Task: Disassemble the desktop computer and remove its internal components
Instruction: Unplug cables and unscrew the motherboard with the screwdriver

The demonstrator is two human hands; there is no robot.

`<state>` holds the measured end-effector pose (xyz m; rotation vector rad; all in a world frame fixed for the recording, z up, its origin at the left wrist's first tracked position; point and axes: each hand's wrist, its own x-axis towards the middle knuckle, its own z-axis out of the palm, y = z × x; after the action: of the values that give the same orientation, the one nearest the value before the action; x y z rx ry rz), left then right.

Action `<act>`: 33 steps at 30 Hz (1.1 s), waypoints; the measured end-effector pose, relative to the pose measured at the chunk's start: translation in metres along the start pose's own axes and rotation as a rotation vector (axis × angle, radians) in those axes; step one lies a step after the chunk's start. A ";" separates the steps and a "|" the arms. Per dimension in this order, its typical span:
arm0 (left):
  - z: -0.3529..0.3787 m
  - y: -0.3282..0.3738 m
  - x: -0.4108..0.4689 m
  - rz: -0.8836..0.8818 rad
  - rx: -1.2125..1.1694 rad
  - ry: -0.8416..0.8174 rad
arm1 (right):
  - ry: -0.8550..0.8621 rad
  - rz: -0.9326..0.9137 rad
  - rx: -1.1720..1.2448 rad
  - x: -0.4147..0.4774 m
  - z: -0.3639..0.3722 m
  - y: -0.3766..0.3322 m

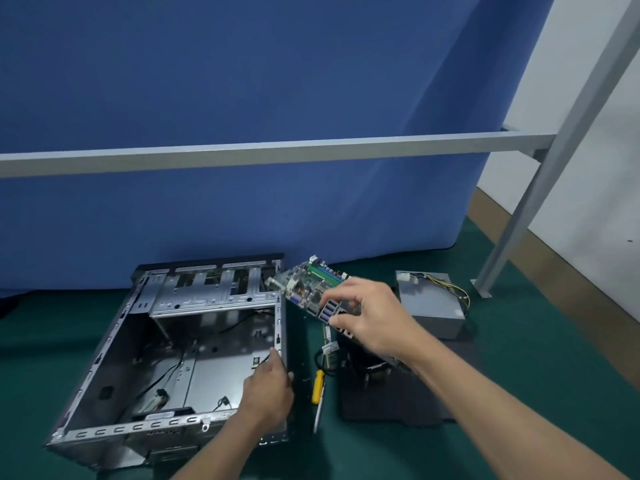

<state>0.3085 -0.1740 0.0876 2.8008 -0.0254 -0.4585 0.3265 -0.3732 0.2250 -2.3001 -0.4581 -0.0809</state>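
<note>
Left of the left hand (268,393), the computer case (166,358) lies on its side on the green floor mat (519,358). Its open side faces up, exposing bare metal and a few loose black cables. The left hand grips the right wall of the case, with the fingers on the top rim and the thumb on the outer face. Between the two hands, which are well apart, a yellow-handled screwdriver (318,386) lies on the mat just beside the case. The right hand (374,317) pinches the motherboard (308,289) by its port edge, thumb and fingers clamped at the blue connectors. It holds the board tilted in the air, outside the case and near its far right corner. Beneath the right forearm, a dark flat panel (398,403) lies on the mat. Right of the right hand, the grey power supply (433,306) sits on the floor, with its cable bundle at the far side.
</note>
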 end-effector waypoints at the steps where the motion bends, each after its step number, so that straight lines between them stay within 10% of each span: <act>1: 0.000 0.003 0.002 -0.019 0.010 0.010 | -0.027 -0.012 -0.050 0.000 0.000 0.010; 11: -0.008 0.016 -0.001 -0.160 -0.018 -0.066 | -0.236 -0.073 -0.330 -0.006 0.010 0.093; 33: -0.023 0.027 0.002 -0.174 0.100 -0.131 | -0.145 0.285 -0.477 -0.046 0.038 0.167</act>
<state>0.3187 -0.1934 0.1154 2.8790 0.1735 -0.6996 0.3387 -0.4667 0.0743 -2.8302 -0.1888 0.1322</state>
